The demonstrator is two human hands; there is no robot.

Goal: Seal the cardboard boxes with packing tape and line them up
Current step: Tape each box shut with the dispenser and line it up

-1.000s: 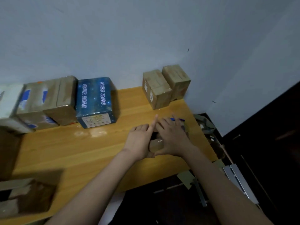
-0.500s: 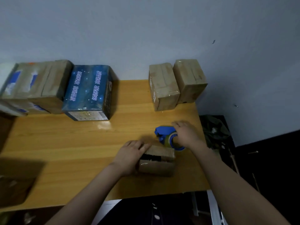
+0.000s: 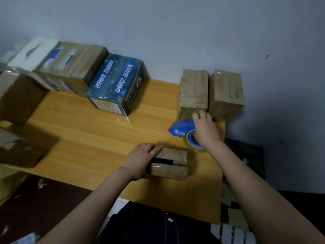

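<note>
- steadying the small box (image 3: 169,163) near the front edge of the counter (image 3: 88,138), the left hand (image 3: 140,159) is resting against its left end, fingers laid loosely over the top rather than curling round it.
- the right hand (image 3: 204,130) is gripping the blue tape dispenser (image 3: 182,128), just behind and to the right of the small box and in front of the taped boxes (image 3: 193,90) standing by the wall.
- the small box is looking light and stiff, and is probably sliding easily on the smooth wood, so it is likely needing a hand pressing down while tape is running over its dark open seam.
- taking it by the two short ends is seeming safest for moving it into the row near the blue printed box (image 3: 114,83); glossy taped faces may be slipping.
</note>
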